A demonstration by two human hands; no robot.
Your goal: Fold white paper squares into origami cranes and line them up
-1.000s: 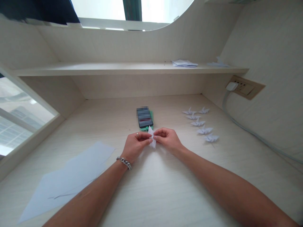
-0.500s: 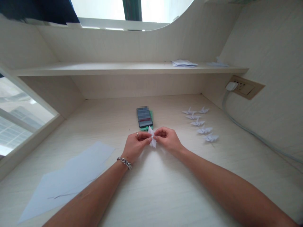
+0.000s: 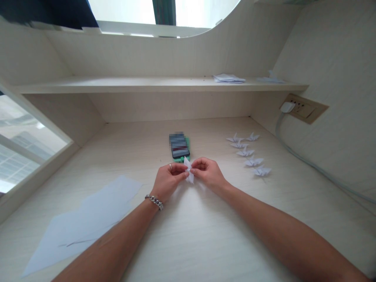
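A small white folded paper crane (image 3: 190,178) is pinched between my two hands, over the middle of the desk. Its pointed wings stick out above and below my fingertips; its centre is partly hidden by them. My left hand (image 3: 169,178), with a ring and a chain bracelet, grips the left side between thumb and forefinger. From the right, my right hand (image 3: 209,171) holds the other side in the same kind of pinch. Just beyond the fingers lies a phone (image 3: 179,147) in a green case, its screen blurred out.
Several finished paper cranes (image 3: 245,152) stand in a slanting row to the right. White paper sheets (image 3: 88,219) lie at the left, partly under my left forearm. Folded papers (image 3: 229,78) rest on the shelf (image 3: 132,83). A cable (image 3: 311,164) runs from the wall socket (image 3: 308,109).
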